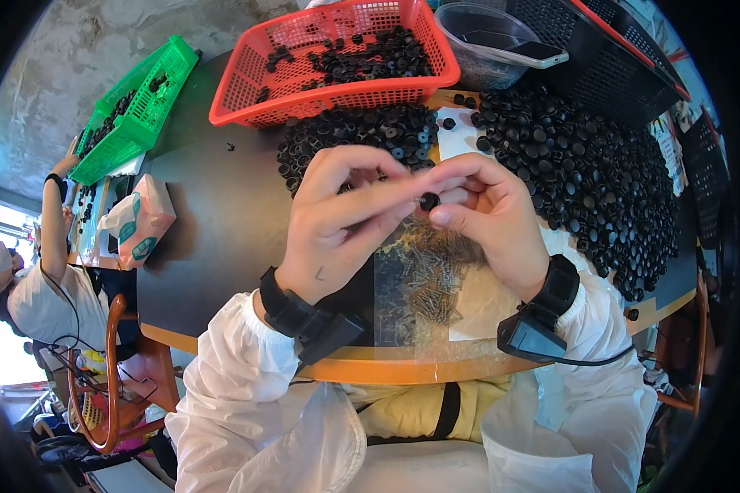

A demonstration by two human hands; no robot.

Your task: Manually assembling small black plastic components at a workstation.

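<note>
Evidently mid-assembly: both hands met above the table [222,246], the left hand [337,222] and right hand [493,218] pinched shut on one small black cap [429,200] between fingertips. Next, I judged, a screw from the screw pile [432,279] needed careful seating.

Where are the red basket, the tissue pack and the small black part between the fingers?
red basket [247,99]: head view, on its front mesh wall.
tissue pack [150,215]: head view, on its pink side.
small black part [429,200]: head view, on its round face.
</note>
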